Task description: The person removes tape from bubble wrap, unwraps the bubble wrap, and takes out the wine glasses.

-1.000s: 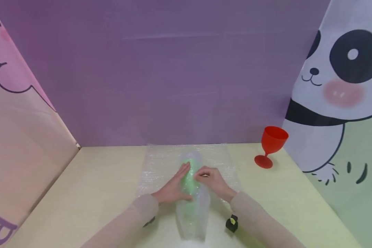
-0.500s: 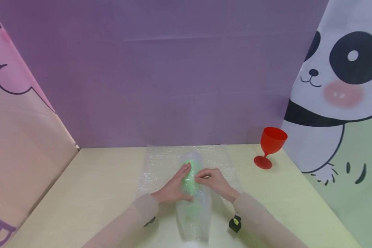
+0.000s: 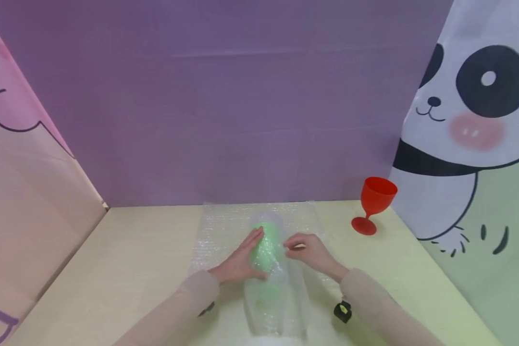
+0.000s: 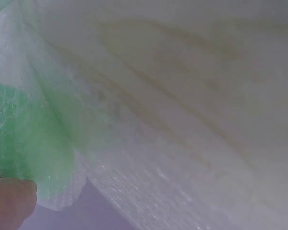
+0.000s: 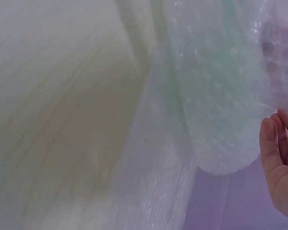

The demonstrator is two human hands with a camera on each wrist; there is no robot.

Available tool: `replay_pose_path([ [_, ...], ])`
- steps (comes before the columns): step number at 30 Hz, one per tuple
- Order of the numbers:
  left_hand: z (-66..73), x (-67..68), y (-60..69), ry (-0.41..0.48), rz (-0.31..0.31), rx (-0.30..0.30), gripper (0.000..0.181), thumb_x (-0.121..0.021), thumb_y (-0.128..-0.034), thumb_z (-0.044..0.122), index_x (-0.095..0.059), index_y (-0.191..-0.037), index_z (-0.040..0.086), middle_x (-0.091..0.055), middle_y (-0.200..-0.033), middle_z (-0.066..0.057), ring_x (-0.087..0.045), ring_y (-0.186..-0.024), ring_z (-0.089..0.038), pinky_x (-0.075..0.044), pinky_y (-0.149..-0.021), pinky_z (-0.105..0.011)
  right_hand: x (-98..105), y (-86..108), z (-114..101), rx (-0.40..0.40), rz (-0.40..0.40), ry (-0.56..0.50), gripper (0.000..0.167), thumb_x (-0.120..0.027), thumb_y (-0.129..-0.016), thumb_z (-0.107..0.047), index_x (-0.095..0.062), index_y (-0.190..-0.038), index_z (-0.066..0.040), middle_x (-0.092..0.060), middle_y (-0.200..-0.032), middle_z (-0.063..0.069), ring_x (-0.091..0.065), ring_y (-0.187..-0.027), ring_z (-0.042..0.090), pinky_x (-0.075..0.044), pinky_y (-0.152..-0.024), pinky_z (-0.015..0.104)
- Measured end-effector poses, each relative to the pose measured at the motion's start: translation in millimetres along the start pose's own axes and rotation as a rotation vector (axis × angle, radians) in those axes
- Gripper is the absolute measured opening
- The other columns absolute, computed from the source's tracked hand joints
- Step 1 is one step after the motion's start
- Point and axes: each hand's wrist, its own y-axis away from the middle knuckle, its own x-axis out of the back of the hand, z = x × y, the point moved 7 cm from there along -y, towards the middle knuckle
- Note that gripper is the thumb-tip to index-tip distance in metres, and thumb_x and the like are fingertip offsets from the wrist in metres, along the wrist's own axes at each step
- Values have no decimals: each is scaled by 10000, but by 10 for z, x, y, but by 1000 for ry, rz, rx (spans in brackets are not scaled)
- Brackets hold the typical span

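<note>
A green object (image 3: 266, 250) lies rolled in clear bubble wrap (image 3: 222, 230) at the middle of the table; its shape is blurred by the layers. My left hand (image 3: 237, 263) rests against the roll's left side, fingers straight and thumb spread toward the near end. In the left wrist view only a fingertip (image 4: 12, 199) shows beside the wrapped green object (image 4: 36, 143). On the right side, my right hand (image 3: 310, 251) pinches the loose edge of the bubble wrap between thumb and fingers. The right wrist view shows that hand (image 5: 281, 163) at the wrap's edge (image 5: 281, 62).
A red plastic goblet (image 3: 376, 197) stands at the table's back right. Purple sheeting (image 3: 251, 120) rises behind the table (image 3: 142, 245), with a panda-printed panel (image 3: 450, 144) to the right and a pink one (image 3: 30, 168) to the left. Small black devices (image 3: 342, 311) sit under the wrists.
My right hand has moved a little to the right, drawing the pinched wrap edge away from the roll. The near end of the wrap has spread rightward. My left hand stays almost in place.
</note>
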Motion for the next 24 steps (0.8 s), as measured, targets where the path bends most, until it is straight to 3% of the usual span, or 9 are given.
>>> replay_pose_path([
  [11, 14, -52, 44, 14, -1, 17, 1124, -809, -629, 295, -91, -1479, 135, -13, -1553, 12, 10, -1425, -192, -133, -1136, -477, 360, 272, 314, -193, 81, 143, 235, -694, -769, -45, -667, -995, 10, -681, -948, 103, -629, -884, 226, -559, -750, 301],
  [24, 50, -72, 84, -6, 15, -4, 1124, -803, -633, 322, -90, -1478, 121, -17, -1555, -21, 3, -1424, -208, -136, -1136, -475, 566, 543, 546, -378, 49, 198, 235, -688, -747, -36, -640, -967, 33, -670, -878, 91, -616, -810, 201, -550, -728, 345],
])
